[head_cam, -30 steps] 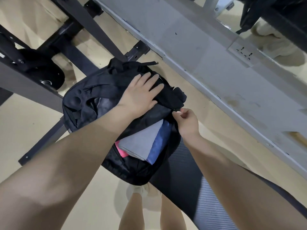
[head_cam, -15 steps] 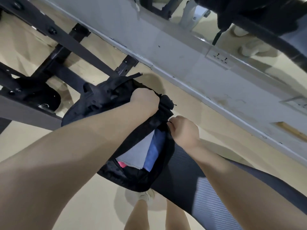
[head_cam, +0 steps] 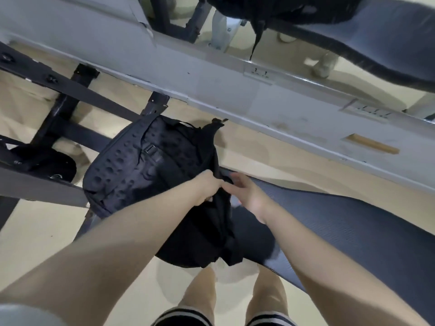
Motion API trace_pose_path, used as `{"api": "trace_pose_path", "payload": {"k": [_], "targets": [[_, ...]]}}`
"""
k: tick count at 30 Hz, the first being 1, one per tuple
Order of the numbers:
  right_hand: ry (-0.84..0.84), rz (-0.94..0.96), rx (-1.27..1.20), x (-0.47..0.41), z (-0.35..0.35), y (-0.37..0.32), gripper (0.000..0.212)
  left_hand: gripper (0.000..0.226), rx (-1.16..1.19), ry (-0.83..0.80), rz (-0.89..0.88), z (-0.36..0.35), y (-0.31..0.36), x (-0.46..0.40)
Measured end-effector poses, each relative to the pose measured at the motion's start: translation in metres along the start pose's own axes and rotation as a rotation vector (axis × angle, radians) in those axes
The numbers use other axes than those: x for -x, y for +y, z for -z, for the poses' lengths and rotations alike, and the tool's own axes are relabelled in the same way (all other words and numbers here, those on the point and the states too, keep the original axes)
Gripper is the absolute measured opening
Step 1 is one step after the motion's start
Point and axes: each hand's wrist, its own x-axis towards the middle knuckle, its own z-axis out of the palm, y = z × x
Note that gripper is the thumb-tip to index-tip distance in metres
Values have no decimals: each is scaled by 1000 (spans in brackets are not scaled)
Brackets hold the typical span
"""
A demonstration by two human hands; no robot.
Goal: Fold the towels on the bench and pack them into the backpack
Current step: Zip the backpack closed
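The black backpack (head_cam: 146,168) lies on the end of the dark padded bench (head_cam: 329,222), its dimpled back panel facing up. My left hand (head_cam: 208,187) grips the black fabric at the bag's opening edge. My right hand (head_cam: 244,191) is right beside it, fingers loosely bent and touching the same edge. Whether it holds a zipper pull is hidden. The bag's mouth is drawn together and no towels show.
A grey wall base with socket plates (head_cam: 259,72) runs diagonally behind the bench, under a mirror. Black metal frame bars (head_cam: 70,90) and a dark weight plate (head_cam: 44,161) stand at the left. My legs and the beige floor are below.
The backpack's opening was pulled together, hiding the grey, blue and pink towels seen before. The bag rolled so its back panel faces up. My left hand went from flat to gripping.
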Motion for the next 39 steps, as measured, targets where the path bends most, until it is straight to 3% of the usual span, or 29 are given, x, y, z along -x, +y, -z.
{"api": "trace_pose_path", "payload": {"k": [3,6,8,11,13,14,16,18,19,22,23,27,31,33,35,37,39], "targets": [[-24,24,191,-7,15,25,47,25,200,26,30,-29,-20,-11],[-127,15,315,-28,25,48,50,43,159,44,104,-54,-32,-30],[-136,64,342,-43,30,57,52,47,203,72,170,-66,-29,-38],[-140,100,279,-63,33,70,52,65,486,87,303,-71,-10,-45],[-160,99,230,-69,32,72,56,74,350,141,130,-66,0,-43],[-164,112,217,-71,31,73,59,68,204,215,-12,-63,1,-41],[-163,180,270,-73,30,73,65,49,-168,498,-305,-55,0,-37],[-158,238,380,-70,29,73,72,42,-388,715,-458,-49,-5,-39],[-157,268,411,-68,29,72,74,46,-375,704,-414,-46,-7,-43],[-176,320,412,-63,29,70,77,65,-56,445,-23,-41,-8,-63],[-192,322,387,-61,29,67,78,70,-24,420,30,-44,-8,-69],[-294,300,282,-62,23,62,79,88,1,470,39,-47,0,-87],[-451,331,243,-68,21,62,77,53,-114,504,80,-20,-4,-95],[-379,362,296,-77,25,55,52,48,-168,448,32,-10,-13,-97],[-131,357,312,-94,29,45,28,50,-147,404,-24,-6,-22,-97],[8,338,391,-115,29,40,28,53,-71,371,-67,-2,-31,-97],[-70,337,535,-131,23,38,38,52,-32,344,-91,1,-39,-99]]}}
